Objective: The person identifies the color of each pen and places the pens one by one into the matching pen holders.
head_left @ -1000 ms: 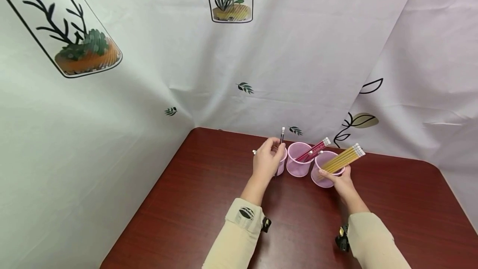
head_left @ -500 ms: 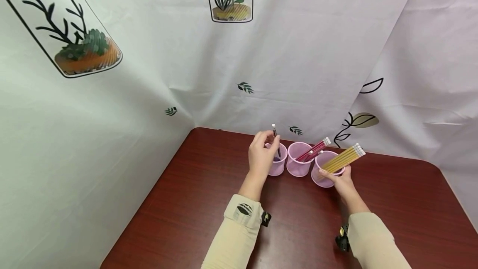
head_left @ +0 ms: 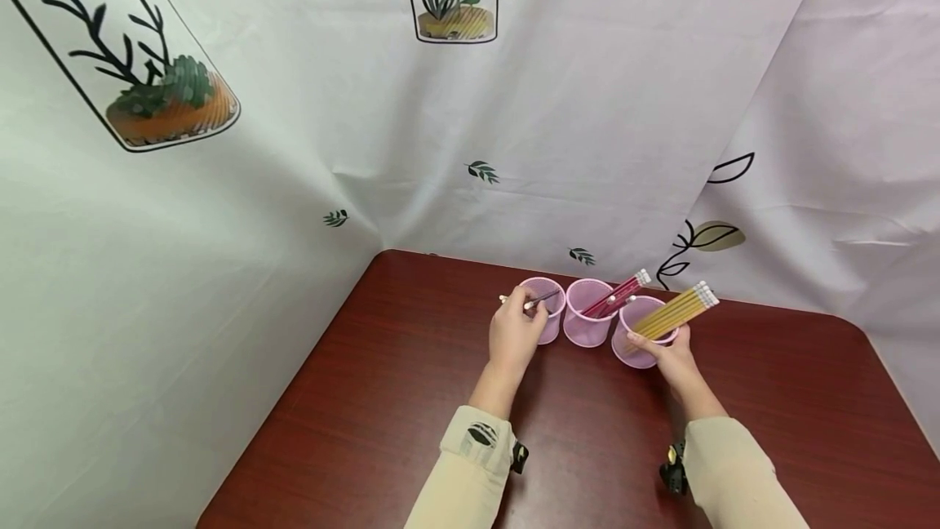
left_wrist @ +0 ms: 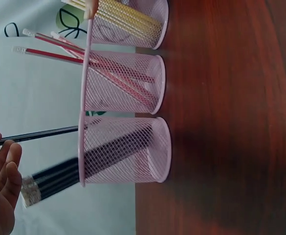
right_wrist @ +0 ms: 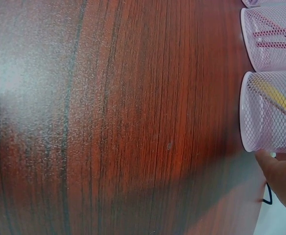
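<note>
My left hand (head_left: 514,335) is at the left pink mesh cup (head_left: 547,333) and pinches a black pencil (left_wrist: 47,134) by its upper part. The pencil slants over the cup, its lower end at the rim. Inside that cup leans a bundle of black pencils (left_wrist: 59,178), eraser ends up. My right hand (head_left: 677,359) holds the side and rim of the right mesh cup (head_left: 631,356), where yellow pencils (head_left: 671,313) lean to the right. Between them stands the middle mesh cup (head_left: 586,333) with several red pencils (head_left: 617,296).
The three cups stand side by side near the back of the dark red wooden table (head_left: 411,398). Behind and to the left hangs a pale cloth (head_left: 279,145) with plant prints.
The black pencil in my left hand was upright in front of the left cup, then moved over its mouth, and now tilts far over. My right hand stays on the right cup.
</note>
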Available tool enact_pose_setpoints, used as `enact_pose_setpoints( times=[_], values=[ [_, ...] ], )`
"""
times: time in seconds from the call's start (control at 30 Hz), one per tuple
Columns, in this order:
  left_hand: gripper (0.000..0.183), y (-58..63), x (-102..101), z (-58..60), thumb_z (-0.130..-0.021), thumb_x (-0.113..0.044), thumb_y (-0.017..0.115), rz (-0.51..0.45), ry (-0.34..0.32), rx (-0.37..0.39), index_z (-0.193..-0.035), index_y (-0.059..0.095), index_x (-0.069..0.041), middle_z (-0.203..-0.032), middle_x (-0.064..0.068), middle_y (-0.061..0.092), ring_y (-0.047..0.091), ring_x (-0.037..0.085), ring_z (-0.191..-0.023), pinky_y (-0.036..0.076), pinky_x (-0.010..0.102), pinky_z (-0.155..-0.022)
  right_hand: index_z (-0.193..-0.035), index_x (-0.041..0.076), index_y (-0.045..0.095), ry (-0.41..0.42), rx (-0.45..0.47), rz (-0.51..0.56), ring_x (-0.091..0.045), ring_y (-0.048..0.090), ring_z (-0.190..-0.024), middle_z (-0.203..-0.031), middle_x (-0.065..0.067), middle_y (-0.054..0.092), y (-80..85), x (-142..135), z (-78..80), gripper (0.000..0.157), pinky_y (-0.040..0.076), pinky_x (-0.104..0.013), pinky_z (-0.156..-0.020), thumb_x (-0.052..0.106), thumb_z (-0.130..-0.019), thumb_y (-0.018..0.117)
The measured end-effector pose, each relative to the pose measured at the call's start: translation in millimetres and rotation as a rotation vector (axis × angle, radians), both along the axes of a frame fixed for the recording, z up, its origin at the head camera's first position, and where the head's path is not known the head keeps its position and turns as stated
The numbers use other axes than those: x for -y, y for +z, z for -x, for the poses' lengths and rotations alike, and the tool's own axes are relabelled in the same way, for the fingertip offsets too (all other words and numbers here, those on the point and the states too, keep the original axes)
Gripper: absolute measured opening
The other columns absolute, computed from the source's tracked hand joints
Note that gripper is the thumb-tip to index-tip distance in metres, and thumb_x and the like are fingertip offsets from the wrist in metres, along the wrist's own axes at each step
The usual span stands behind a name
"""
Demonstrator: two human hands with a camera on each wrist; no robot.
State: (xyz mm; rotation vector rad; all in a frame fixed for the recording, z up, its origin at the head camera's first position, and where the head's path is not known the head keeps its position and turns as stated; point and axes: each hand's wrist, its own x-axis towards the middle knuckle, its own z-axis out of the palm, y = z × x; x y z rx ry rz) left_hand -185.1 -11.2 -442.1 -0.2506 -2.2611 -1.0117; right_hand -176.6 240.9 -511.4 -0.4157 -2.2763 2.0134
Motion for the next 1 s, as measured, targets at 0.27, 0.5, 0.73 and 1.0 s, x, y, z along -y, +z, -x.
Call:
enact_pose_setpoints(
  times=[0.27, 0.5, 0.73, 1.0],
  values=[
    [0.011, -10.8, 9.6, -5.1, -0.076, -0.012, 0.069, -0.024, -0.03, 0.019, -0.086, 0.064, -0.01, -0.075, -0.001, 0.063, 0.058, 0.013, -0.062, 0.046, 0.025, -0.057, -0.137, 0.01, 0.01, -0.011, -0.037, 0.01, -0.028, 0.026, -0.124, -0.135, -0.016, 0.026, -27.2, -14.7, 12.2, 0.098, 0.017, -0.039, -0.107, 0.035, -0.072, 0.078],
    [0.011, -26.1, 8.6, -3.2, -0.077, -0.014, 0.069, 0.036, -0.02, 0.031, -0.087, 0.068, -0.011, -0.076, -0.002, 0.066, 0.059, 0.009, -0.062, 0.047, 0.024, -0.058, -0.137, 0.013, 0.009, -0.032, -0.039, 0.034, -0.027, 0.025, -0.126, -0.135, -0.014, 0.026, -48.0, -24.4, 21.6, 0.097, 0.015, -0.041, -0.107, 0.031, -0.073, 0.078],
    [0.013, -38.1, 9.7, 3.7, -0.084, -0.017, 0.067, -0.08, -0.04, 0.098, -0.091, 0.071, -0.008, -0.077, 0.0, 0.069, 0.064, 0.012, -0.066, 0.049, 0.024, -0.06, -0.138, 0.012, 0.01, -0.035, -0.047, 0.022, -0.027, 0.025, -0.125, -0.134, -0.012, 0.027, -42.4, -22.4, 18.0, 0.096, 0.016, -0.039, -0.107, 0.033, -0.073, 0.078],
    [0.019, -42.1, 16.9, 10.8, -0.084, -0.027, 0.068, -0.069, 0.034, 0.129, -0.085, 0.072, -0.009, -0.074, 0.001, 0.068, 0.063, 0.014, -0.064, 0.048, 0.028, -0.058, -0.14, 0.004, 0.005, -0.004, -0.045, 0.001, -0.032, 0.022, -0.126, -0.137, -0.021, 0.021, -5.2, -1.9, 1.9, 0.093, 0.014, -0.04, -0.108, 0.023, -0.079, 0.073]
  ],
)
